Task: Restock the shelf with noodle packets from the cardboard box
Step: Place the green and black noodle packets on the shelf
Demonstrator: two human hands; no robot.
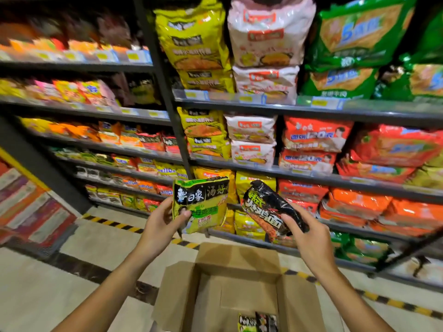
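Standing over the open cardboard box point(211, 291) on the floor, where a few more packets point(257, 322) sit at the bottom, the person holds one noodle packet in each hand. The left hand point(165, 220) is closed on the lower left edge of the green packet point(201, 204), thumb on the front, and the right hand point(305, 230) is wrapped around the lower end of the black packet point(266, 208), so both packets stick up above the grip. To do this step well, I think each packet should go to the spot on the shelf point(311, 178) with matching packs, slid in flat with the front facing out.
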